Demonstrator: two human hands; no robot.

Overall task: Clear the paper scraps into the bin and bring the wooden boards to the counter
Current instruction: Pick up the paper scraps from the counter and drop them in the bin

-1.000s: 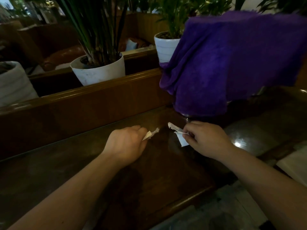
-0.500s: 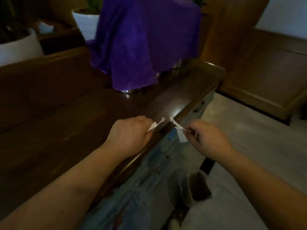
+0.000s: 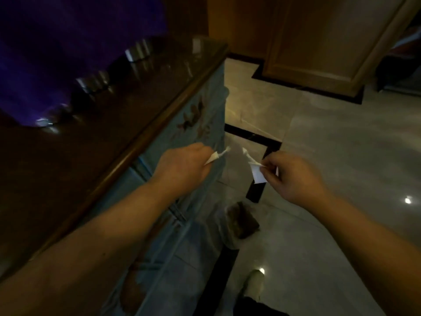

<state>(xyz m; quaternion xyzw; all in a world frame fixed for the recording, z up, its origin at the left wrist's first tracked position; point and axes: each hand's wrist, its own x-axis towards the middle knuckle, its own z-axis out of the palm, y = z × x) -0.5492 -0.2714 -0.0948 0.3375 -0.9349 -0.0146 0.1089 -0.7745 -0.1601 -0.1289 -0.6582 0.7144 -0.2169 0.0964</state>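
My left hand (image 3: 182, 169) is closed around a small white paper scrap (image 3: 216, 156) whose twisted tip sticks out to the right. My right hand (image 3: 293, 176) pinches a second white paper scrap (image 3: 256, 172) between thumb and fingers. Both hands hover past the edge of the dark wooden counter top (image 3: 95, 133), above the tiled floor. Below and between them stands a small bin (image 3: 237, 224) with a pale liner and a dark opening, close to the blue cabinet front. No wooden boards are in view.
The blue painted cabinet front (image 3: 191, 133) runs down the left. A purple cloth (image 3: 57, 53) covers something on the counter at the top left. Wooden wall panelling (image 3: 319, 37) stands at the back. My shoe (image 3: 254, 283) is on the pale tiled floor (image 3: 341, 144).
The view has swung right and down from the counter top to the floor. Both hands, still holding their scraps, have moved off the counter edge and now hover above the bin.
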